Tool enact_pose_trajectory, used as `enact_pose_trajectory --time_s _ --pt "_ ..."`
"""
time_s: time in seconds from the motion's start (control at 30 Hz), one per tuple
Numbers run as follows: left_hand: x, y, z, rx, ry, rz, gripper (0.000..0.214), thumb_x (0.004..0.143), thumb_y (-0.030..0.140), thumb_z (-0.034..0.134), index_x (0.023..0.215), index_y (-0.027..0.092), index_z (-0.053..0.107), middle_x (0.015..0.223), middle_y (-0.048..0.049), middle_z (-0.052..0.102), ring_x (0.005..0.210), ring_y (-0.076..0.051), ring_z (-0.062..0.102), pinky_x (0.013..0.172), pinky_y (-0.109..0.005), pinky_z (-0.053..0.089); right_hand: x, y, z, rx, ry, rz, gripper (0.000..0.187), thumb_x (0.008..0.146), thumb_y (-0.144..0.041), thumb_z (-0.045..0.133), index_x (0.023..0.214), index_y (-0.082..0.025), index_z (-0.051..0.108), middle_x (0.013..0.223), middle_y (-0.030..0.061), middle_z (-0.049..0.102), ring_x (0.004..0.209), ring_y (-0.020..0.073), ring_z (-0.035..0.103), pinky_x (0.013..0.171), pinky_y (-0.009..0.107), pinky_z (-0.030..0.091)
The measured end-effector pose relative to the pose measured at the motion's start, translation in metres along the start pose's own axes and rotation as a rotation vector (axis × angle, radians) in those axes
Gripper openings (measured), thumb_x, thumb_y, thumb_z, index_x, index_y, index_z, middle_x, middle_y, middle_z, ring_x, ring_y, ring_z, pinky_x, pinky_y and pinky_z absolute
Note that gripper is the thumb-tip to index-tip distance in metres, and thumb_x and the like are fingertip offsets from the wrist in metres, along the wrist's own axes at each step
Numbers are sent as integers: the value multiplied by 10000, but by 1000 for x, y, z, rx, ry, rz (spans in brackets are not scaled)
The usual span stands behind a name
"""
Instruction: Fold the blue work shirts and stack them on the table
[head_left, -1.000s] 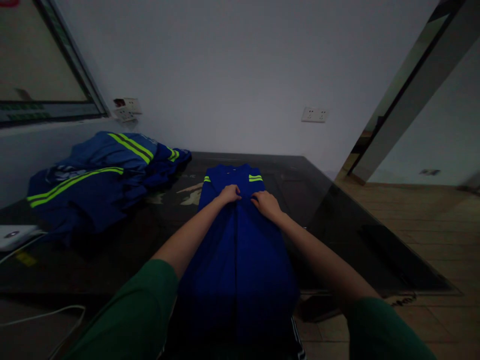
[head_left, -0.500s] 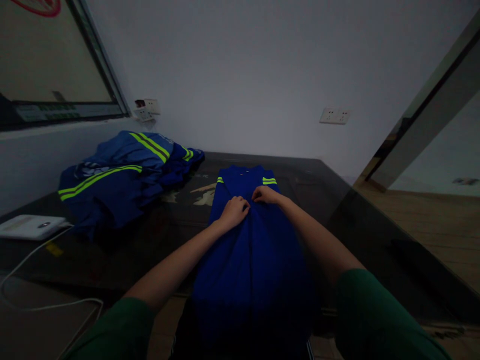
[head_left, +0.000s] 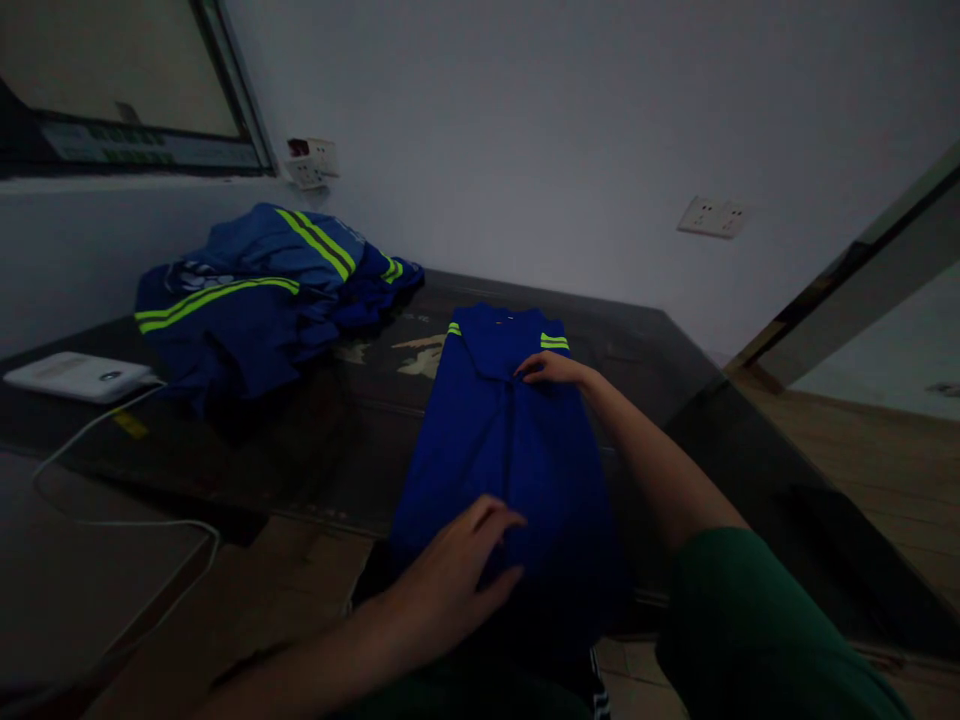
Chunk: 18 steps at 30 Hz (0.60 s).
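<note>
A blue work jacket [head_left: 555, 470] with yellow-green stripes at the upper sides lies lengthwise before me, its collar end far away and its lower end hanging over the near table edge. My right hand [head_left: 553, 370] is at the top of the front seam, just below the collar, fingers bent together on the fabric. My left hand [head_left: 465, 565] hovers over the lower part of the jacket, thumb and fingers apart, holding nothing. Whether it touches the cloth I cannot tell.
A heap of similar blue garments [head_left: 247, 300] sits at the left of the dark table [head_left: 337, 440]. Nearer lies a white device [head_left: 79, 376] with a white cable [head_left: 142, 521]. Wall sockets [head_left: 711, 217] are on the back wall.
My left hand has left the front seam near the collar and come back toward me, its fingers spreading. My right hand stays by the seam. The view has tilted slightly down.
</note>
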<state>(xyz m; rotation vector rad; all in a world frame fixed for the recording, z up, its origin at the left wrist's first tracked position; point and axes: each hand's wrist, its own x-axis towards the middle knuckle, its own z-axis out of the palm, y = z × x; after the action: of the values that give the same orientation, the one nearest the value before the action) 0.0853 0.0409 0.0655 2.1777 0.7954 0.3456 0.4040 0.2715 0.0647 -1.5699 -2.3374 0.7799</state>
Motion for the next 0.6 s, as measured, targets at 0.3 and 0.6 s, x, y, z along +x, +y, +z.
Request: enact_pose_trajectory --time_s 0.3,0.6 --pt "-32 -39 78 -211 -107 -349 309 848 360 598 1107 212 675 1131 -66 685 1031 -236 604 892 -302 433 3 -2 5 -42 99 31 157 752 -217 657 877 -150 725 874 39 728 782 157 634 752 248 471" --pt "-25 2 87 -473 -148 -71 346 894 451 514 990 178 704 944 -24 720 846 -188 616 792 -262 426 15 -1 11 -111 48 73 157 811 -206 571 866 -122 691 811 30 696 695 130 585 676 221 447"
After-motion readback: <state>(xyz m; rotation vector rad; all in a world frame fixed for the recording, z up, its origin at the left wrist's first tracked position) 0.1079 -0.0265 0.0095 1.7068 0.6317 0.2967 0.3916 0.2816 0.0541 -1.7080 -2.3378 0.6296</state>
